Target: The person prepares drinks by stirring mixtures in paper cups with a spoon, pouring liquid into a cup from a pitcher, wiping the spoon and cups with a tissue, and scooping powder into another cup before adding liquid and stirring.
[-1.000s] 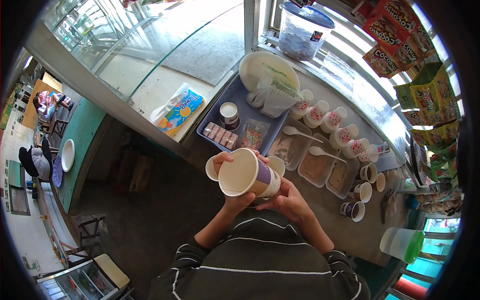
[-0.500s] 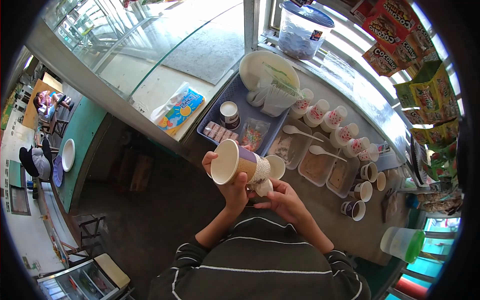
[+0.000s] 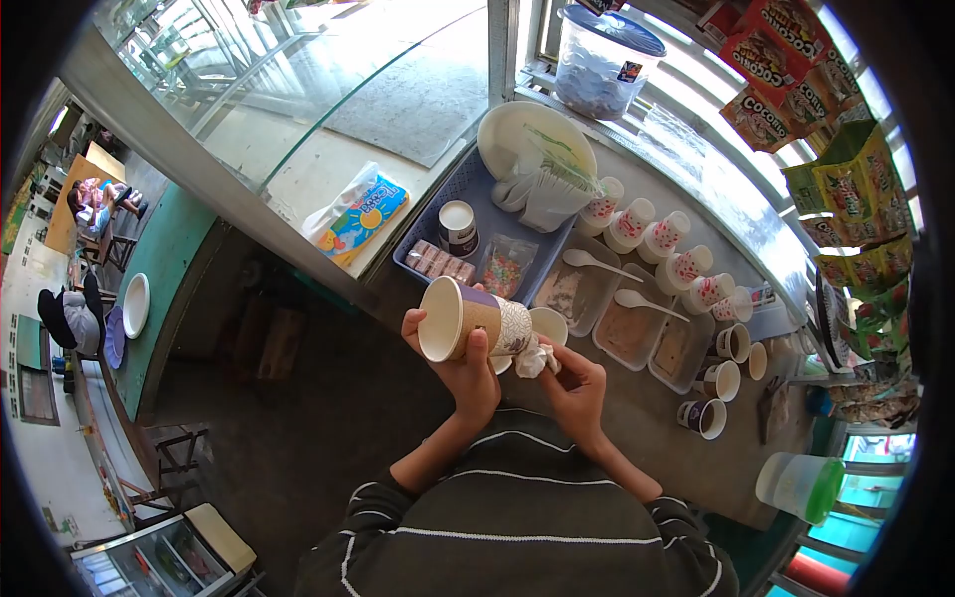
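My left hand [image 3: 466,383] is wrapped round a large paper cup [image 3: 479,323] with a brown, purple and white pattern, tilted so its open mouth faces left. Crumpled white tissue [image 3: 536,360] is pinched in my right hand [image 3: 575,388] against the cup's bottom end. Just behind the held cup, a white cup [image 3: 549,328] shows in part. Beyond my hands is a blue basket [image 3: 407,249] holding a printed cup [image 3: 458,229], a pack of pink items [image 3: 440,264] and a bag of colourful candy [image 3: 508,267].
Plastic tubs [image 3: 624,338] with white spoons [image 3: 652,305] stand to the right, with stacked cups [image 3: 667,237] behind. Several open cups [image 3: 702,419] are further right, near a green-lidded container [image 3: 799,488]. A tissue pack [image 3: 364,217] lies left of the basket. Snack packets [image 3: 776,45] hang at upper right.
The held cup has turned from facing me to lying sideways, mouth left. The tissue has come into view at its base, and my right hand has drawn slightly back with it.
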